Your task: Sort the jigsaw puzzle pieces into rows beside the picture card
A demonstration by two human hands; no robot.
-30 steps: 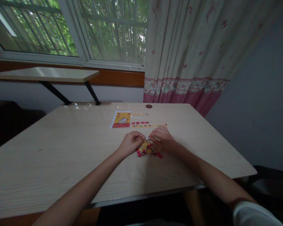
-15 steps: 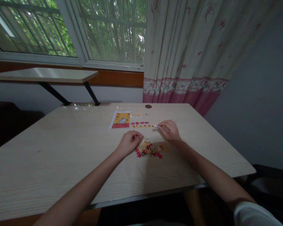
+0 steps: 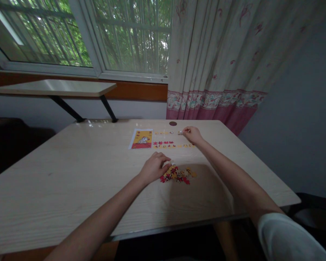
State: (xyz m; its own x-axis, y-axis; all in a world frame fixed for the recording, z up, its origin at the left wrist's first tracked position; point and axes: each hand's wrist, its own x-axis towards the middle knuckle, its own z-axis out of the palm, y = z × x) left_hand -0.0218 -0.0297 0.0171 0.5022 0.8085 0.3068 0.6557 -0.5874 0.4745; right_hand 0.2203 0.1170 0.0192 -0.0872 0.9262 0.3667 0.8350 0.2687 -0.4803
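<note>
A heap of red and yellow puzzle pieces (image 3: 179, 175) lies in the middle of the pale wooden table (image 3: 70, 174). My left hand (image 3: 154, 167) rests at the heap's left edge with its fingers curled on the pieces. My right hand (image 3: 192, 134) is stretched to the far side, pinching a small whitish puzzle piece (image 3: 180, 132) at the right end of the top row of sorted pieces (image 3: 164, 132). Two more rows of sorted pieces (image 3: 173, 144) lie just below. A yellow and red picture card (image 3: 141, 139) lies left of the rows.
A round brown cable hole (image 3: 173, 123) sits near the table's far edge. A narrow shelf on black brackets (image 3: 57, 88) hangs under the window. A flowered curtain with a pink hem (image 3: 214, 61) hangs at the back right. The table's front edge runs close to me.
My right hand left the heap with a small piece and moved away from me, first to the lower rows, now to the top row. My left hand stayed at the heap.
</note>
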